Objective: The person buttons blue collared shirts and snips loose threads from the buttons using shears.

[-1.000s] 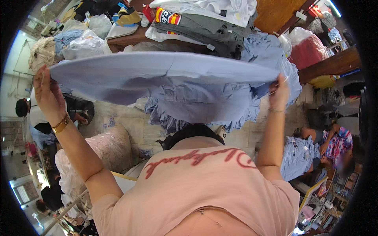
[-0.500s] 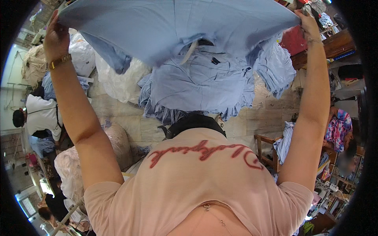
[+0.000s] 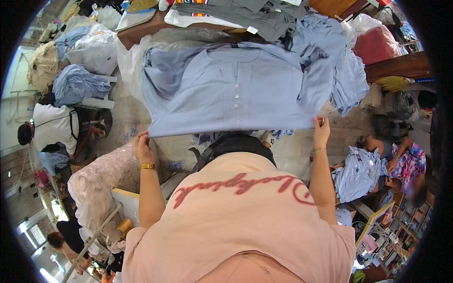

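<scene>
A light blue shirt (image 3: 203, 101) with a round neckline and three white buttons down a short placket lies spread in front of me. Its near edge is pulled straight between my two hands. My left hand (image 3: 142, 145) pinches the near left corner, and my right hand (image 3: 322, 132) pinches the near right corner. The neckline lies on the far side, away from my body. Beneath and behind the shirt, whatever bears it is mostly covered.
Grey garments (image 3: 264, 21) are stacked beyond the shirt. More blue garments (image 3: 351, 80) hang at the right. Clear plastic bags (image 3: 96, 49) and a blue pile (image 3: 78, 85) lie at the far left. A person in white (image 3: 54, 125) works at left; another in a colourful top (image 3: 411, 162) sits at right.
Both hands have come down and toward my body from high and wide. The shirt, held aloft before, now lies spread with its buttoned front showing.
</scene>
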### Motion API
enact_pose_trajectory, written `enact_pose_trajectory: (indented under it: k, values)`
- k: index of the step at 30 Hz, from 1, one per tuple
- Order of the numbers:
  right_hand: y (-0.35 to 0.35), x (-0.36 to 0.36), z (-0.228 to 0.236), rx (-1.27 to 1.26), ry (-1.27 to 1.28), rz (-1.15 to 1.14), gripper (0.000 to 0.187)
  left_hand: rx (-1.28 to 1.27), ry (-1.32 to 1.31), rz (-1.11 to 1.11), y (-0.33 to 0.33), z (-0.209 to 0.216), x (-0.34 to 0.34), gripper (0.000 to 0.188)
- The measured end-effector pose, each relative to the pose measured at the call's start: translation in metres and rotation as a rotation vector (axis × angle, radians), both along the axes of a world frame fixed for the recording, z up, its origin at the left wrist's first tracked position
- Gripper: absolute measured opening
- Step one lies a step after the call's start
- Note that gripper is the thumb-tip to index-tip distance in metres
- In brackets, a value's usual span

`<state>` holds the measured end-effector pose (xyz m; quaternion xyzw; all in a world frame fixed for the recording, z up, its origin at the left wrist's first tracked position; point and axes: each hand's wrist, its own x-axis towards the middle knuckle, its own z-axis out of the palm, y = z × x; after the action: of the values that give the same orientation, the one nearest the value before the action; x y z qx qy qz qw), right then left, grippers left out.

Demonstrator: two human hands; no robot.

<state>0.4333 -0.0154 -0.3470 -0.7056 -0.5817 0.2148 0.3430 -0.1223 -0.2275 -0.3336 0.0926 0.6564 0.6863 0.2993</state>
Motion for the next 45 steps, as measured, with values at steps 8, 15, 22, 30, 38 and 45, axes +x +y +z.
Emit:
enact_pose_trajectory:
  k: [8, 15, 22, 30, 38, 45]
  values:
    - [-0.028, 0.005, -0.036, -0.268, 0.011, -0.056, 0.018, -0.681, 1.003, -0.391, 0.014, 0.002, 0.016, 0.015]
    - [-0.016, -0.069, -0.022, -0.084, -0.194, 0.244, 0.032, 0.030, 1.269, -1.017, 0.139, 0.032, 0.138, 0.024]
    - [-0.023, -0.166, 0.040, -0.225, 0.070, 0.774, 0.029, 0.133, 1.538, -1.136, 0.191, 0.022, 0.155, 0.009]
    - [-0.015, -0.204, 0.039, -0.090, -0.339, 0.836, 0.024, 0.091, 1.447, -1.268, 0.198, 0.024, 0.150, 0.007]
    - [-0.014, -0.205, 0.042, -0.063, -0.393, 0.820, 0.023, 0.113, 1.467, -1.245, 0.196, 0.023, 0.150, 0.010]
    - [-0.014, -0.208, 0.046, -0.039, -0.404, 0.804, 0.024, 0.085, 1.309, -1.278, 0.198, 0.016, 0.146, 0.010]
